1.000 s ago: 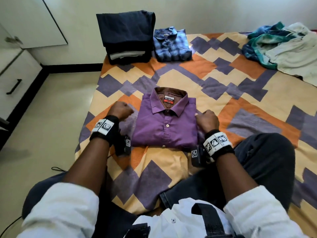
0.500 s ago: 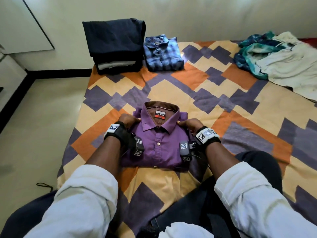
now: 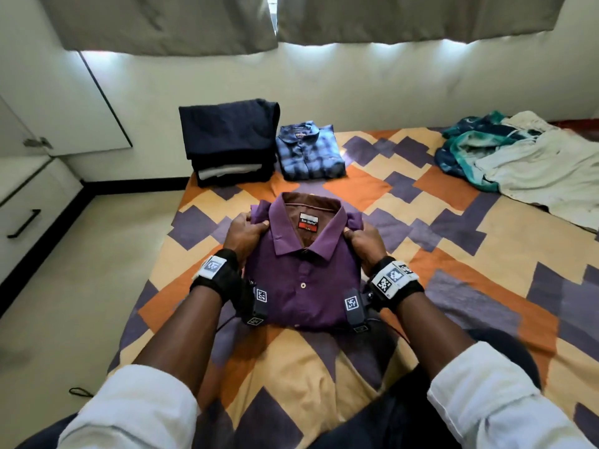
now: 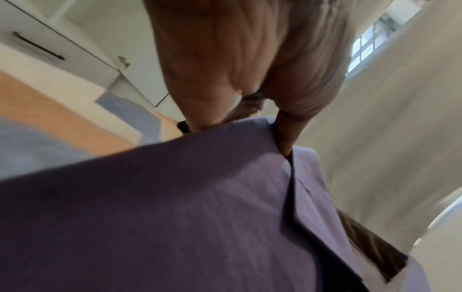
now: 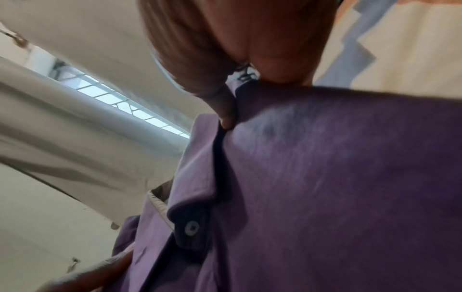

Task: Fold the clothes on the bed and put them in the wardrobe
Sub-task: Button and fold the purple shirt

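A folded purple shirt (image 3: 303, 280) with its collar up lies in front of me, over the patterned bed (image 3: 453, 241). My left hand (image 3: 244, 233) grips its left shoulder edge, thumb on top. My right hand (image 3: 363, 239) grips the right shoulder the same way. In the left wrist view the thumb (image 4: 287, 136) presses into the purple shirt (image 4: 175, 217) beside the collar. In the right wrist view the thumb (image 5: 226, 112) pinches the purple shirt (image 5: 325, 177) at the collar edge.
A folded dark stack (image 3: 230, 140) and a folded blue plaid shirt (image 3: 308, 153) sit at the bed's far left. Unfolded teal and pale clothes (image 3: 518, 157) lie at the far right. White wardrobe drawers (image 3: 29, 209) stand on the left past the floor.
Both hands went from fists beside the shirt to its shoulders and now grip them. The shirt's top end looks raised towards me. My head has tilted up, showing the curtains.
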`<action>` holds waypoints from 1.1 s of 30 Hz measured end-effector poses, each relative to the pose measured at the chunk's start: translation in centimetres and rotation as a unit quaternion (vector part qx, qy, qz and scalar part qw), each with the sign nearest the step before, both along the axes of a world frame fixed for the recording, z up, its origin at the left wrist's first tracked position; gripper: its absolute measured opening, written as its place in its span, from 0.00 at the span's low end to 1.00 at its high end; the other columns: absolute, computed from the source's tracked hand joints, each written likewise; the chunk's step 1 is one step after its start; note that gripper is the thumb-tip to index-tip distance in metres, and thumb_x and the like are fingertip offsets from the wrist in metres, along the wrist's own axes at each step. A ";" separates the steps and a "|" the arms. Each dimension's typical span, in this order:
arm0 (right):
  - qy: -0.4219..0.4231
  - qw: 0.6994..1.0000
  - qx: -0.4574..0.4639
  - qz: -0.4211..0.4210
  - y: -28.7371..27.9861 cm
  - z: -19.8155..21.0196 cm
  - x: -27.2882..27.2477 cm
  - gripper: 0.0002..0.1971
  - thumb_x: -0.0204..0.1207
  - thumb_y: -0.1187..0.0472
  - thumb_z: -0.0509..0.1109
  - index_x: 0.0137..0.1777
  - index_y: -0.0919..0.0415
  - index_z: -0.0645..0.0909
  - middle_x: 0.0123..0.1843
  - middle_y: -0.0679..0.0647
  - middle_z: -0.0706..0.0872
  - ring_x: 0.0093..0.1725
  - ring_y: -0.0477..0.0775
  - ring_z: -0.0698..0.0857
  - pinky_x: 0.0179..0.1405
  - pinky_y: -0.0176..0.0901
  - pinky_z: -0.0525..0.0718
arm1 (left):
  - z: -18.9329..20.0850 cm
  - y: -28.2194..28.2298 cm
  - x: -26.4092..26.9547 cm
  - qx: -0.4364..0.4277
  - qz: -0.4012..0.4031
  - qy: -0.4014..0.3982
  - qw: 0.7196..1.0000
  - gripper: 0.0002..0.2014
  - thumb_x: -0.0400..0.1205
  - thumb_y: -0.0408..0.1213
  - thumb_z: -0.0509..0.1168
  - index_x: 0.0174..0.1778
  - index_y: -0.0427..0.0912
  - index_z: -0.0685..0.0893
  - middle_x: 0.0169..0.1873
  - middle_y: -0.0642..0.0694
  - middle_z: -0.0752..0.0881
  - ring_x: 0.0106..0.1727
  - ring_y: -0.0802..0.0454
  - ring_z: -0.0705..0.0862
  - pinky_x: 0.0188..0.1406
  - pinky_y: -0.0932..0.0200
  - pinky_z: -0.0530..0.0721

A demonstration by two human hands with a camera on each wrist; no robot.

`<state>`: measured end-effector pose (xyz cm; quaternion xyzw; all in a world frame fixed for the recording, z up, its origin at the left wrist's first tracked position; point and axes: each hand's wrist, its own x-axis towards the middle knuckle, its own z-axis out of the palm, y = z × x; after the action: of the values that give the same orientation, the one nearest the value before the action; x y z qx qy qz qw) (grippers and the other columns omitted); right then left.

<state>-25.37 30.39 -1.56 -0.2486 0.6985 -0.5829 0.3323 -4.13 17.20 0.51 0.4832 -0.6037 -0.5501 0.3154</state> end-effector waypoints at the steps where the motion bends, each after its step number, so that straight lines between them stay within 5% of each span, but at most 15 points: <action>1: 0.016 1.000 -0.015 0.002 -0.5 1.0 -0.9 0.07 0.70 0.65 0.70 0.47 0.59 0.85 0.48 0.59 0.91 0.48 0.59 0.88 0.48 0.54 0.86 | 0.8 -0.4 -0.7 -0.019 0.003 0.014 1.000 0.07 0.82 0.30 0.68 0.53 0.37 0.80 0.43 0.44 0.87 0.42 0.51 0.86 0.38 0.59 0.84; 4: 0.059 0.997 -0.043 0.001 -2.5 4.2 -4.3 0.11 0.73 0.65 0.71 0.56 0.63 0.83 0.53 0.61 0.90 0.49 0.57 0.88 0.48 0.51 0.86 | 3.0 -2.2 -3.3 -0.053 -0.002 0.051 0.997 0.09 0.82 0.29 0.68 0.58 0.35 0.80 0.46 0.43 0.88 0.45 0.52 0.85 0.42 0.61 0.85; 9: 0.124 0.990 -0.061 0.010 -7.0 7.6 -10.5 0.13 0.72 0.62 0.73 0.56 0.63 0.84 0.51 0.57 0.90 0.51 0.59 0.88 0.51 0.54 0.86 | 5.3 -6.1 -7.9 -0.112 -0.036 0.063 0.991 0.08 0.82 0.30 0.69 0.56 0.40 0.82 0.47 0.47 0.89 0.44 0.58 0.86 0.44 0.64 0.86; 14: 0.183 0.980 -0.067 0.029 -17.3 8.1 -17.4 0.07 0.76 0.67 0.72 0.53 0.62 0.83 0.43 0.51 0.88 0.44 0.49 0.86 0.41 0.34 0.82 | 4.2 -15.9 -14.1 -0.158 0.002 0.014 0.987 0.17 0.71 0.50 0.71 0.52 0.46 0.85 0.47 0.48 0.91 0.51 0.48 0.90 0.56 0.41 0.87; 18: 0.195 0.978 -0.073 0.021 -25.2 8.2 -21.7 0.07 0.76 0.68 0.72 0.52 0.60 0.84 0.45 0.54 0.88 0.45 0.50 0.84 0.45 0.42 0.82 | 5.5 -22.3 -18.4 -0.199 0.038 -0.044 0.978 0.11 0.75 0.44 0.72 0.49 0.43 0.84 0.43 0.47 0.90 0.48 0.46 0.89 0.50 0.48 0.87; 23: 0.236 0.972 -0.010 0.014 -34.9 8.6 -26.8 0.07 0.70 0.66 0.72 0.46 0.68 0.86 0.42 0.59 0.87 0.43 0.52 0.84 0.43 0.45 0.80 | 7.6 -29.9 -23.2 -0.239 0.040 -0.116 0.963 0.10 0.78 0.39 0.68 0.53 0.41 0.84 0.51 0.40 0.90 0.54 0.40 0.86 0.55 0.49 0.84; 27: 0.304 0.949 0.080 0.027 -41.0 7.4 -29.0 0.13 0.73 0.61 0.72 0.53 0.68 0.87 0.52 0.66 0.90 0.51 0.58 0.87 0.47 0.49 0.81 | 7.1 -33.7 -25.6 -0.222 0.047 -0.195 0.954 0.14 0.79 0.35 0.66 0.59 0.34 0.80 0.59 0.32 0.86 0.62 0.34 0.83 0.59 0.50 0.81; 33: 0.405 0.884 0.223 0.069 -44.3 7.8 -29.4 0.18 0.82 0.59 0.66 0.66 0.71 0.80 0.67 0.66 0.83 0.66 0.64 0.81 0.46 0.42 0.70 | 5.0 -36.5 -26.1 -0.212 0.059 -0.218 0.951 0.16 0.87 0.43 0.59 0.47 0.34 0.84 0.56 0.28 0.87 0.60 0.31 0.84 0.55 0.48 0.81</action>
<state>-54.75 -13.94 6.22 -0.4297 0.8651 -0.2358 0.1070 -30.24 -19.33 5.56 0.5479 -0.7309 -0.2713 0.3032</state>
